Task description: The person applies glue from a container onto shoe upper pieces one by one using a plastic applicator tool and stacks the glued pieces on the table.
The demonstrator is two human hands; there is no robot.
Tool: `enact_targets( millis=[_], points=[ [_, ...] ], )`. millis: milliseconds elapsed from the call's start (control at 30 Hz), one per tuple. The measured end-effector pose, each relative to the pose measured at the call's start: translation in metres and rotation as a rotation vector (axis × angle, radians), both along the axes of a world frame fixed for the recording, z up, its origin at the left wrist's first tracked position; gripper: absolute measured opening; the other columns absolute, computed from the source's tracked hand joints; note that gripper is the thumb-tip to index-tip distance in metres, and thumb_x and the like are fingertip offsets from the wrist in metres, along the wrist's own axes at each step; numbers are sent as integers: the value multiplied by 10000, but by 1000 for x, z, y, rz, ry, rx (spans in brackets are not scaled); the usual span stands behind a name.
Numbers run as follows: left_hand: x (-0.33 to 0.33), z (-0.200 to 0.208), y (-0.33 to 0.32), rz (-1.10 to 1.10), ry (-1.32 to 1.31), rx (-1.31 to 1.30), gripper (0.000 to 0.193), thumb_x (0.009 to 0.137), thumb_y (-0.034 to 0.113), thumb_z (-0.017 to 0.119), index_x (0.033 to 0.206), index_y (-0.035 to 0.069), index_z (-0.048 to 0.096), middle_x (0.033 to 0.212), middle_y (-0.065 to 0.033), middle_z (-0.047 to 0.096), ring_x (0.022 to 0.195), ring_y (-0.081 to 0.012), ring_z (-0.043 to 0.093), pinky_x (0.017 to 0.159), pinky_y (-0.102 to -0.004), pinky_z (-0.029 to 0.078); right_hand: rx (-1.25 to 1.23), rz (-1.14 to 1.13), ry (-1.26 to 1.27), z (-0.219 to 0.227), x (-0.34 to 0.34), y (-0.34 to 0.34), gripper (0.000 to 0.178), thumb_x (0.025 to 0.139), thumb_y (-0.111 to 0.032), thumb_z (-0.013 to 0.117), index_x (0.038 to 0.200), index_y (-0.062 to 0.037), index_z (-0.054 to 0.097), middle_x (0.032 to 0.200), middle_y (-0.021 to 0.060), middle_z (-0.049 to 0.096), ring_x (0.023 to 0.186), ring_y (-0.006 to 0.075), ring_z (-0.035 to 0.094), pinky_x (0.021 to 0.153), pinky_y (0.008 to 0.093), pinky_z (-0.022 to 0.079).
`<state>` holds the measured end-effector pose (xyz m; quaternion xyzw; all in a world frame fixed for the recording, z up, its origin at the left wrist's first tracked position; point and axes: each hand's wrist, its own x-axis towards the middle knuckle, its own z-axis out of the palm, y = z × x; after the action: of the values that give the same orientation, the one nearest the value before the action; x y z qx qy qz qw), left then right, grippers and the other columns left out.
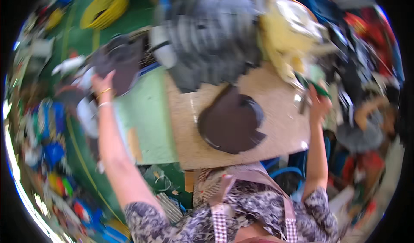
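A dark brown, glossy cut piece [230,120], rounded with a notched edge, lies on the tan tabletop in front of me. My left hand [103,86] reaches to the far left, its thumb and fingers apart at the edge of another dark brown piece [120,64]. Motion blurs that hand. Off to the right, my right hand [319,104] is closed around a small green-handled tool [319,90]. Its metal end is smeared, so the exact kind is unclear. Beyond the near piece stands a large pile of overlapping grey pieces [211,36].
The tan table [189,135] adjoins a pale green board [148,118] on the left. A yellow bag [280,31] sits at the back right. Coiled yellow hoops [105,8] rest on the green floor. Another person [366,126] is at the right.
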<state>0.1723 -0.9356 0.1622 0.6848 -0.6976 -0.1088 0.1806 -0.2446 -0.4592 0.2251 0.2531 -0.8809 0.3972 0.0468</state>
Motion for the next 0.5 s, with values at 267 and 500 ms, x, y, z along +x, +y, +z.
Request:
enact_targets(
  millis=[267, 500],
  points=[
    [-65, -7, 138, -541, 202, -377, 608, 740, 309, 655, 1166, -30, 384, 1136, -172, 449, 1036, -317, 421, 902, -413, 308, 339, 113, 256, -13, -46, -49, 209, 748, -316, 622, 762, -108, 630, 656, 107, 599, 578, 267, 575, 511, 352, 423],
    [-130, 13, 346, -812, 86, 56, 704, 716, 350, 649, 1250, 20, 329, 1258, -197, 337, 1159, -349, 327, 963, -439, 245, -56, 178, -719, -14, -75, -44, 269, 756, -278, 652, 755, -14, 603, 619, 51, 596, 507, 126, 555, 460, 244, 421]
  ],
)
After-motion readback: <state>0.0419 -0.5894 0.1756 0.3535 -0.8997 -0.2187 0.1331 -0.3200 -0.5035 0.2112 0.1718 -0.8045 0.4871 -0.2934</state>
